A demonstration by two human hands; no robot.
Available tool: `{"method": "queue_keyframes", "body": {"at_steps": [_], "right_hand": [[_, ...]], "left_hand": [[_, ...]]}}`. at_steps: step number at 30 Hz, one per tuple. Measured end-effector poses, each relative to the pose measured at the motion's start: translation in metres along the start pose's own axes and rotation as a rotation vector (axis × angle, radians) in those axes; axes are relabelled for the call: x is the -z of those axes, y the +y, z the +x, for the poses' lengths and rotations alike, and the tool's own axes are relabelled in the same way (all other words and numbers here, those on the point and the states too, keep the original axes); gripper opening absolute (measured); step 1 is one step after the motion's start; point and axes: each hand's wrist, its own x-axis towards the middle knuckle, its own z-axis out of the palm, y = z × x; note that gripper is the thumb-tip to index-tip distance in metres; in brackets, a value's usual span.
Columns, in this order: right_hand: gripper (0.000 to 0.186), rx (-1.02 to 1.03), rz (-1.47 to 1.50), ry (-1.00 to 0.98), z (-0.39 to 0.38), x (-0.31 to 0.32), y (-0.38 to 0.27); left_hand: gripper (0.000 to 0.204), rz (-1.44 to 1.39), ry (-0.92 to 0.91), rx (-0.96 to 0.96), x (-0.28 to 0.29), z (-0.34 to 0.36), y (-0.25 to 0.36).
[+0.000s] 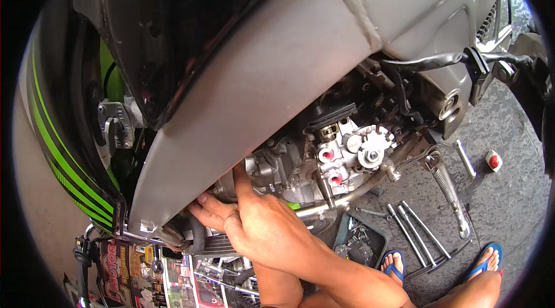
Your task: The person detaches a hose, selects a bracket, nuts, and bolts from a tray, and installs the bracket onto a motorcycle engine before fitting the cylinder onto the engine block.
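My right hand reaches from the lower right to the engine's left end, under a large grey body panel. Its index finger points up against the engine casing, and the tip is lost behind the panel edge. My left hand lies mostly hidden behind the right one. Its visible fingers are bent together at the panel's lower edge, by a black hose. Whatever the fingers hold is out of sight. Right of my hands, a silver engine head shows two ports with red inside.
The grey panel overhangs the engine. On the dark floor lie a tray of small parts, several metal rods, a wrench and a small red-and-white object. A kickstand juts out. Feet in blue flip-flops stand nearby.
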Motion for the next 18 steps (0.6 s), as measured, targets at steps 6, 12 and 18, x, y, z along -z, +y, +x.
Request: {"method": "queue_keyframes", "body": {"at_steps": [6,12,18], "right_hand": [[0.078,-0.026,0.007,0.075,0.004,0.000,0.007],[0.076,-0.030,-0.020,0.042,0.009,0.003,0.014],[0.074,-0.067,0.022,0.069,0.011,0.004,0.019]], "left_hand": [[0.035,0.015,0.258,0.200,0.104,-0.060,0.002],[0.035,-0.087,0.577,0.572,0.200,-0.128,-0.025],[0.035,-0.323,0.701,0.860,0.228,-0.146,-0.058]]}}
